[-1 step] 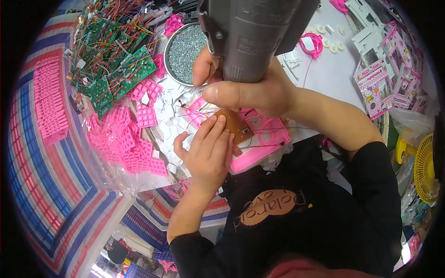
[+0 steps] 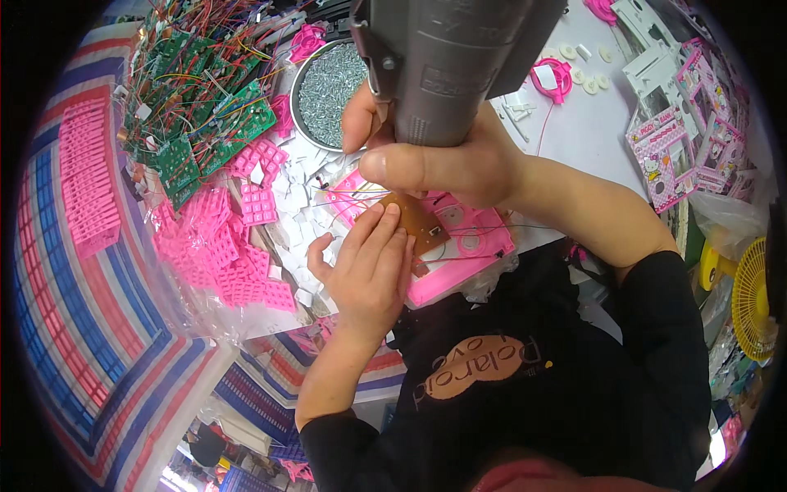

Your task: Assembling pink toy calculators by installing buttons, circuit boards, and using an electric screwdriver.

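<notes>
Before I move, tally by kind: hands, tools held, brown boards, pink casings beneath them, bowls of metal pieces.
Hands: 2, left hand and right hand
Held tool: 1
Brown board: 1
Pink casing beneath: 1
Bowl of metal pieces: 1
Total: 6

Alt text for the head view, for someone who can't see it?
A person's right hand holds a dark gray tool above a pink case, while the left hand rests its fingers on a brown board there. Beyond and to the left are screws, wired green boards and pink keypads.
</notes>
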A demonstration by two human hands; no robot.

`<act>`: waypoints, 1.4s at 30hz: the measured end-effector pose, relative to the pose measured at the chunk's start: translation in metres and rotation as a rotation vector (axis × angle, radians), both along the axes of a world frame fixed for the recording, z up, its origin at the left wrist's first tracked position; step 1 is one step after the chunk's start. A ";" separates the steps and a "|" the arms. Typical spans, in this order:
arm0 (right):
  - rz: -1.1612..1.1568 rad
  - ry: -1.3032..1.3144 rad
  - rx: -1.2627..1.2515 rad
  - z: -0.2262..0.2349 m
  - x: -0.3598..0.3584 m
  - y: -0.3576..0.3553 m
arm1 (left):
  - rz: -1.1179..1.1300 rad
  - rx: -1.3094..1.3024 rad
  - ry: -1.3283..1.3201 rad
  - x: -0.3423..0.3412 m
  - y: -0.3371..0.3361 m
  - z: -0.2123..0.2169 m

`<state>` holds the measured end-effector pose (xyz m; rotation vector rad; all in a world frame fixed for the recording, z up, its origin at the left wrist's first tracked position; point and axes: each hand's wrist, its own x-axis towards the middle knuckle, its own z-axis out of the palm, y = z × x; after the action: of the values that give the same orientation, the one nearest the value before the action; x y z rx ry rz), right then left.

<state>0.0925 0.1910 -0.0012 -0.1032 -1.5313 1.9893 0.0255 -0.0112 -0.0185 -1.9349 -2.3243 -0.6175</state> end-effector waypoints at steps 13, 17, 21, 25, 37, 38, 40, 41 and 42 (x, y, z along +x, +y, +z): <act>-0.016 -0.028 -0.080 -0.004 -0.001 -0.001 | -0.097 -0.176 -0.036 -0.006 0.014 0.015; 0.090 -0.130 -0.312 0.003 0.004 0.001 | -0.117 -0.194 0.032 -0.009 0.013 0.013; 0.084 -0.100 -0.422 -0.003 0.000 0.002 | -0.116 -0.169 0.034 -0.009 0.014 0.008; -0.007 -0.112 -0.320 -0.001 0.000 -0.001 | -0.112 -0.179 0.041 -0.009 0.013 0.008; -0.029 -0.082 -0.217 0.006 0.003 0.001 | -0.190 -0.156 0.106 -0.010 0.011 0.007; -0.029 -0.086 -0.214 0.008 0.004 0.003 | -0.200 -0.171 0.127 -0.010 0.012 0.011; -0.035 -0.088 -0.195 0.013 0.006 0.007 | -0.218 -0.216 0.186 -0.008 0.015 0.019; -0.041 -0.087 -0.178 0.016 0.008 0.010 | -0.228 -0.237 0.214 -0.008 0.017 0.022; -0.054 -0.081 -0.148 0.018 0.008 0.012 | -0.239 -0.252 0.218 -0.008 0.019 0.024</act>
<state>0.1006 0.2031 0.0167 -0.2859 -1.4134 2.0758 0.0177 0.0080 0.0059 -2.2777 -2.1430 -0.1158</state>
